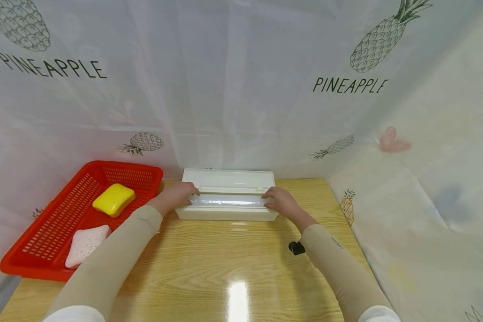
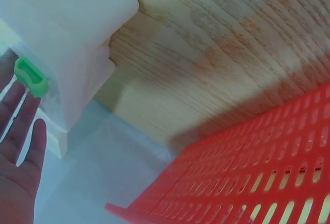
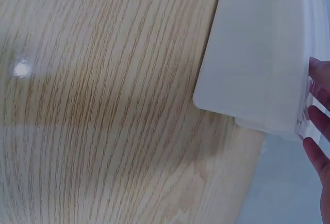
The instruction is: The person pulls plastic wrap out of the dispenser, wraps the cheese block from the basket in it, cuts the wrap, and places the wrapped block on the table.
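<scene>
A long white box (image 1: 227, 215) is sitting on the wooden table (image 1: 209, 255), and its lid (image 1: 229, 179) is leaning up along its back edge. A shiny clear roll (image 1: 227, 201) is lying lengthwise in the box, between the two hands. The left hand (image 1: 175, 197) is reaching over the left end of the box. Its fingers are sitting spread apart near a small green piece (image 2: 31, 77) at that end, and I cannot tell if they are pinching the roll. The right hand (image 1: 283, 202) is reaching over the right end of the box. Its fingers are sitting spread apart too, and I cannot tell if they are pinching the roll either. A red basket (image 1: 28, 273) is standing to the left of the box, with a yellow sponge (image 1: 113, 200) and a pale pink sponge (image 1: 86, 246) lying in it. A small black thing (image 1: 294, 248) is resting in front of the box, toward its right. Behind the box, a pale cloth (image 1: 241, 112) with pineapples is hanging.
</scene>
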Demonstrator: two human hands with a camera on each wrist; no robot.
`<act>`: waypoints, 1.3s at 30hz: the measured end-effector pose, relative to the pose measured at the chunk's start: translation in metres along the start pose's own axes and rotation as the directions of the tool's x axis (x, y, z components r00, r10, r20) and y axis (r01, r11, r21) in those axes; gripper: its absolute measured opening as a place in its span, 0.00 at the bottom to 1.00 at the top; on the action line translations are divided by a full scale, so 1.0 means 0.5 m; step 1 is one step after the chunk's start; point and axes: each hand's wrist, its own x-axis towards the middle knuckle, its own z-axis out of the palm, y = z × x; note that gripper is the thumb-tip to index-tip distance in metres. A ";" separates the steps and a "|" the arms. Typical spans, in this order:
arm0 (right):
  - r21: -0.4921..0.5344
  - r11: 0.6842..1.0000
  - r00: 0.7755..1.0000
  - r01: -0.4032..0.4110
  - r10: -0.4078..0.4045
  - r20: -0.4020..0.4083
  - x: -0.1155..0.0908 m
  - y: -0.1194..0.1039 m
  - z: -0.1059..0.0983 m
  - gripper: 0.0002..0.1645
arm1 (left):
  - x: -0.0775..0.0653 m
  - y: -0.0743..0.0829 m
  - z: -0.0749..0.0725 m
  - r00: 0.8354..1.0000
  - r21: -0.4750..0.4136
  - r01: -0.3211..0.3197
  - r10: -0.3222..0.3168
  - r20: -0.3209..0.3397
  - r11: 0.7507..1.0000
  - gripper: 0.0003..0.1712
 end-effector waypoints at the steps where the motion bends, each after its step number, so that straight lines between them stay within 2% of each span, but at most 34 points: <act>1: 0.000 1.000 1.000 0.004 -0.004 -0.004 0.001 0.001 0.001 0.16 | 0.001 0.000 0.002 1.000 -0.003 0.004 -0.004 -0.003 1.000 0.19; 12: -0.038 0.999 0.999 0.034 -0.035 -0.037 0.005 0.011 0.009 0.11 | 0.006 0.002 0.006 0.991 -0.085 0.128 -0.124 0.049 0.988 0.16; 19: -0.028 0.998 0.996 0.061 -0.063 -0.068 0.001 0.011 0.007 0.07 | 0.000 -0.007 -0.006 0.995 -0.049 0.100 -0.099 0.014 0.994 0.03; 22: 0.017 0.999 0.995 0.046 -0.045 -0.084 0.000 0.012 0.006 0.06 | 0.000 -0.008 -0.007 0.993 -0.050 0.120 -0.119 0.014 0.992 0.03; 24: 0.096 0.995 0.996 -0.003 0.012 -0.091 -0.003 0.013 0.004 0.07 | -0.002 -0.006 -0.009 0.991 -0.060 0.135 -0.134 0.017 0.989 0.04; 26: 0.193 0.979 0.992 -0.071 0.090 -0.091 -0.008 0.013 0.000 0.07 | -0.005 -0.003 -0.015 0.986 -0.079 0.164 -0.162 0.032 0.983 0.05; 30: 0.349 0.921 0.975 -0.173 0.211 -0.075 -0.016 0.013 -0.006 0.08 | -0.010 0.002 -0.027 0.979 -0.080 0.199 -0.195 0.050 0.977 0.08; 36: 0.481 0.858 0.968 -0.180 0.241 -0.067 -0.025 0.013 -0.011 0.11 | -0.017 0.007 -0.040 0.975 0.003 0.220 -0.220 0.014 0.976 0.09; 39: 0.531 0.830 0.967 -0.170 0.245 -0.073 -0.027 0.014 -0.014 0.12 | -0.021 0.009 -0.041 0.979 -0.003 0.204 -0.204 -0.012 0.979 0.06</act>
